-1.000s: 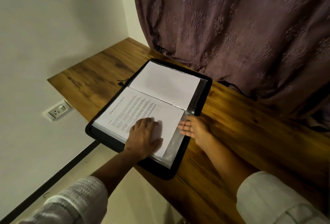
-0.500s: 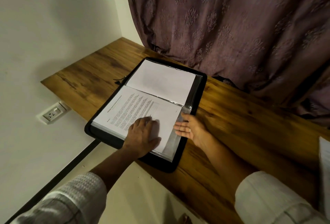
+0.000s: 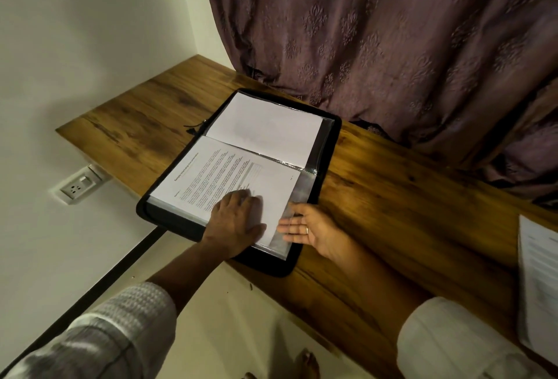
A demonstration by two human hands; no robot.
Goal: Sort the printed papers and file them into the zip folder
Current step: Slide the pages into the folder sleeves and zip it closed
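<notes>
A black zip folder (image 3: 327, 149) lies open on the wooden desk (image 3: 392, 212). Its near half holds a printed page (image 3: 223, 173) in a clear sleeve (image 3: 297, 194); the far half shows a blank white sheet (image 3: 265, 127). My left hand (image 3: 234, 221) presses flat on the printed page near its lower edge. My right hand (image 3: 311, 229) lies palm up with straight fingers at the sleeve's open right edge, fingertips touching the plastic. More printed papers (image 3: 539, 282) lie on the desk at the far right, partly cut off by the frame.
A purple patterned curtain (image 3: 392, 40) hangs behind the desk and drapes onto its back edge. A white wall (image 3: 75, 46) with a power socket (image 3: 79, 185) is to the left. The folder's near corner overhangs the desk's front edge.
My right hand has turned palm up and slid a little down along the sleeve's edge. The view has swung right, bringing the stack of papers into sight. My left hand stays pressed on the page.
</notes>
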